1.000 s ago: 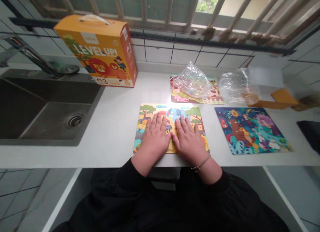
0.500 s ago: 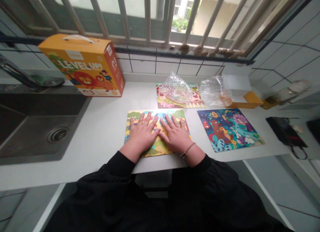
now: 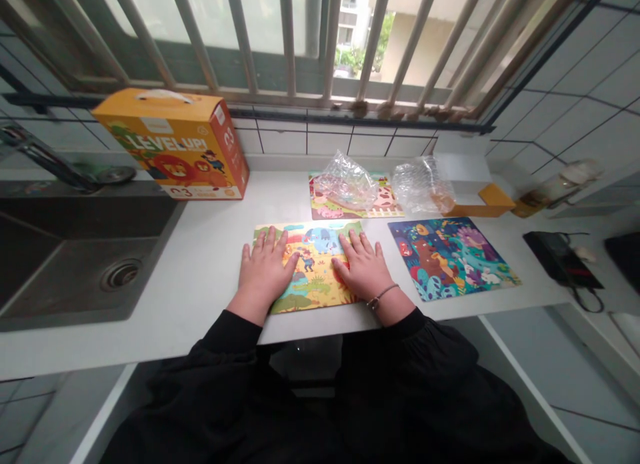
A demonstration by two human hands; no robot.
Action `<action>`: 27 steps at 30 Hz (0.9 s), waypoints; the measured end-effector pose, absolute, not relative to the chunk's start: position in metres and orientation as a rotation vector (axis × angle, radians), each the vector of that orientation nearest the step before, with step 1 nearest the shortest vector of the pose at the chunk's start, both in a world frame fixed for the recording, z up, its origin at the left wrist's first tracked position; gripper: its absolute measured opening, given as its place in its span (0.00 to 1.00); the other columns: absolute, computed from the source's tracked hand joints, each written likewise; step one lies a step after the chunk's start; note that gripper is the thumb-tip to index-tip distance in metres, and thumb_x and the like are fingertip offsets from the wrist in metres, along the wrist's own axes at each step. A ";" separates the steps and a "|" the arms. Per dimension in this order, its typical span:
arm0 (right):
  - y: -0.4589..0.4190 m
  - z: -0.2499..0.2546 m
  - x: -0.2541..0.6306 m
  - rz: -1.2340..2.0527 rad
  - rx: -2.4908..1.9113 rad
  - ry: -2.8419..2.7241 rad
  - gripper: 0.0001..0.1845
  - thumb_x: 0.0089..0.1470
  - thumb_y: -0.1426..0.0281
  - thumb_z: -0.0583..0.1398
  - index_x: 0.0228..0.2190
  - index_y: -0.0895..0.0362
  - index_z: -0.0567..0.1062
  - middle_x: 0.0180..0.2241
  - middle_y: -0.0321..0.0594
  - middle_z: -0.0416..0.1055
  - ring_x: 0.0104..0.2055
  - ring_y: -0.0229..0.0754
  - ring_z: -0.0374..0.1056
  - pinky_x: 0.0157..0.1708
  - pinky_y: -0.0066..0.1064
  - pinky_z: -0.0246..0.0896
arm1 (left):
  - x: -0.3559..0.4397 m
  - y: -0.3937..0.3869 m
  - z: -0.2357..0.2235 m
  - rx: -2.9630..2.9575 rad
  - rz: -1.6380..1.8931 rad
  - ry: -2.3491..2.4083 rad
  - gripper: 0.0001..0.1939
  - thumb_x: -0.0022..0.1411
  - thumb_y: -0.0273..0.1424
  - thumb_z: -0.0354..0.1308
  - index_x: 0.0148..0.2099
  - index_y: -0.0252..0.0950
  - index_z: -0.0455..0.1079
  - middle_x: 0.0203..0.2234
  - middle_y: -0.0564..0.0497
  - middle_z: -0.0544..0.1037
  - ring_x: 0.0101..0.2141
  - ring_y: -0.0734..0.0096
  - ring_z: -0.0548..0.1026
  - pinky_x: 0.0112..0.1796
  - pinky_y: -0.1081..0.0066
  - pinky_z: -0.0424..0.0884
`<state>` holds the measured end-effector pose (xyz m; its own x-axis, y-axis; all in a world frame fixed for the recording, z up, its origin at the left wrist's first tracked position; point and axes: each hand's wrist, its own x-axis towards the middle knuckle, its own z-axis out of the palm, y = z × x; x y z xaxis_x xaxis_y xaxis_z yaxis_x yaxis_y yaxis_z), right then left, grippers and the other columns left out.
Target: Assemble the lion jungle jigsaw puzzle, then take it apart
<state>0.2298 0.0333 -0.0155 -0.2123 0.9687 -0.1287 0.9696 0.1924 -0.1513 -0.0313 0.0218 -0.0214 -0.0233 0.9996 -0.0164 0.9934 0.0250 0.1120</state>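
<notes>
A yellow jigsaw puzzle [image 3: 315, 277] with a blue elephant and a small figure on it lies flat on the white counter [image 3: 195, 271]. Flat on its left side rests my left hand [image 3: 265, 267], fingers spread. My right hand [image 3: 364, 267], with a bracelet at the wrist, lies open over the puzzle's right side. Neither hand holds anything, and the hands cover both side edges in part. To the right is a dark blue puzzle [image 3: 450, 257] with a bear and other animals. Behind sits a pink farm puzzle [image 3: 320, 207], partly under crumpled clear plastic [image 3: 350, 184].
An orange lidded box [image 3: 175, 147] marked "LEVEL UP!" stands at the back left, beside the sink [image 3: 65, 271]. Bubble wrap [image 3: 420, 184] and an opened carton [image 3: 480, 207] are at the back right. A black case with a strap [image 3: 560, 257] lies far right.
My hands have slid apart, the left one leftward and the right one rightward, uncovering the middle of the yellow puzzle. The camera view has shifted slightly.
</notes>
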 end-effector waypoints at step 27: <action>0.042 -0.007 0.169 -0.325 1.694 2.719 0.37 0.80 0.63 0.44 0.82 0.61 0.57 0.85 0.50 0.47 0.86 0.56 0.45 0.82 0.65 0.39 | 0.016 0.035 -0.016 2.339 0.090 1.990 0.36 0.84 0.35 0.38 0.86 0.29 0.55 0.84 0.38 0.53 0.82 0.50 0.54 0.79 0.43 0.49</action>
<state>0.1685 0.0423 -0.0066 -0.4443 0.8950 -0.0396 0.8792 0.4271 -0.2113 0.0159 0.0346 -0.0155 0.1603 0.9871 -0.0009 0.9830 -0.1595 0.0909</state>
